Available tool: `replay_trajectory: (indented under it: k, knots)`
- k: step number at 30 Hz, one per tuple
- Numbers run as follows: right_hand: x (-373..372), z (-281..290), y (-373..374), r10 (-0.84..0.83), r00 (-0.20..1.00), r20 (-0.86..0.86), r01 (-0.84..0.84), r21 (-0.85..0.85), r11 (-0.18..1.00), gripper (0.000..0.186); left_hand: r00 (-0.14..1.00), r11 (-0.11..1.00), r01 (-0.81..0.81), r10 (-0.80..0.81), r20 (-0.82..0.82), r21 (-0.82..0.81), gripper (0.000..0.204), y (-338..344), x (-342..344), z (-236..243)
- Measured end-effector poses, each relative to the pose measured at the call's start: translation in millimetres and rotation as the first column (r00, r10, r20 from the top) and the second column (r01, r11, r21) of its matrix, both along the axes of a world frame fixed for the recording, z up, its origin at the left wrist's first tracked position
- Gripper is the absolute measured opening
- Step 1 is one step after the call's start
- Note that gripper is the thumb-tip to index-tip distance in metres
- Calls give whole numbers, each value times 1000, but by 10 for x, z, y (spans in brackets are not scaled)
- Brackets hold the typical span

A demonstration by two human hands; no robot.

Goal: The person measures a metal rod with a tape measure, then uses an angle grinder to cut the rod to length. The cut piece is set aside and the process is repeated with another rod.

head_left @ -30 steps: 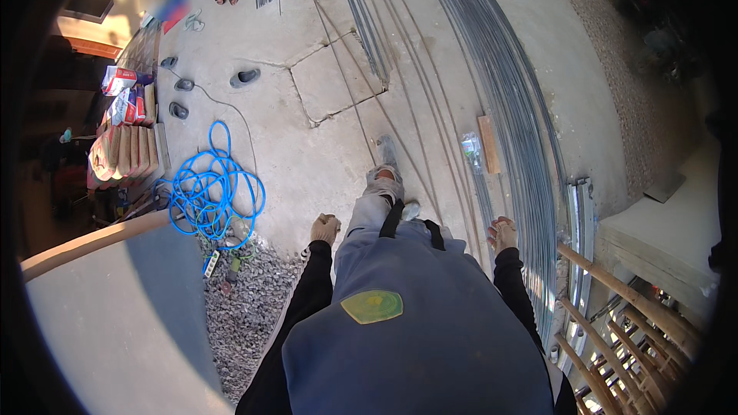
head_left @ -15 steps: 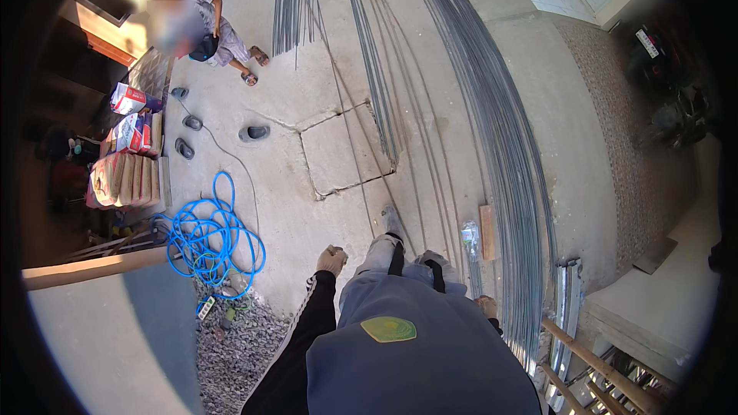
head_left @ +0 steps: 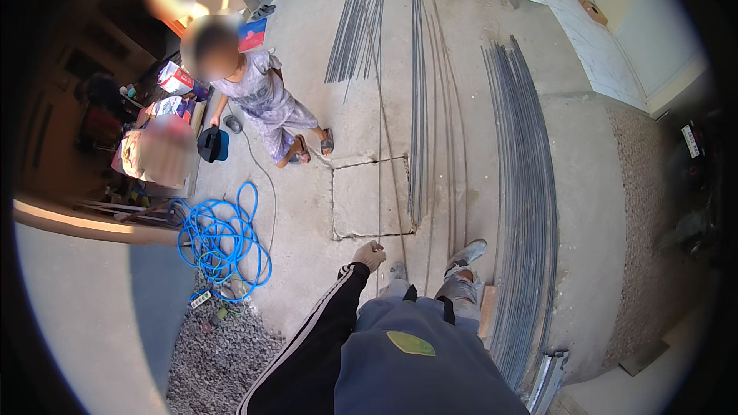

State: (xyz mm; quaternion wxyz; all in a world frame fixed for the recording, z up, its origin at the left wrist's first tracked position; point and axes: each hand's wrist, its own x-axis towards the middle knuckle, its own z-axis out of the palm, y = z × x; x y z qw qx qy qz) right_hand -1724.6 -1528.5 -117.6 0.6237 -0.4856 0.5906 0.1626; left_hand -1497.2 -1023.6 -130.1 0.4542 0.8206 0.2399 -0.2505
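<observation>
My left hand (head_left: pixel 370 255), in a pale glove, hangs in front of me with its fingers curled in. Its palm is turned away, so what it holds, if anything, is hidden. From this view it lies over a thin steel rod (head_left: pixel 380 138) that runs along the concrete floor. I cannot tell whether the two touch. Hidden behind my body or out of the picture is my right hand. A square concrete cover (head_left: pixel 372 198) is set in the floor just beyond my left hand. Bundles of steel rods (head_left: pixel 530 184) lie to my right.
Ahead left, a person (head_left: pixel 265 104) stands holding a dark cap (head_left: pixel 213 144). A coiled blue hose (head_left: pixel 223 242) lies left of me beside gravel (head_left: pixel 223 361). Stacked bags (head_left: pixel 157 150) line the left side. A wood block (head_left: pixel 488 311) sits near my right foot.
My left hand has moved forward and right in the picture. My right hand has left the view. The person has come nearer and appears larger. My right foot now shows ahead.
</observation>
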Motion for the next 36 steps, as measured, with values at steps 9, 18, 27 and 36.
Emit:
replay_trajectory:
  k: [9,18,27,36]
  knots:
    - [1645,40,-1727,142,987,-75,-146,-53,988,24,960,966,-251,257,-114,62,13,-724,108,-651]
    - [3674,202,-3652,197,966,-170,-238,-273,932,34,864,856,-495,503,14,-148,30,-2059,1083,-145]
    - [6699,327,-2824,613,780,124,-576,-237,782,29,720,714,-694,690,-81,-89,26,-2765,1187,-471]
    - [8311,378,-1649,778,618,112,-751,-207,627,30,769,781,-621,623,-140,66,21,-2630,2928,-778]
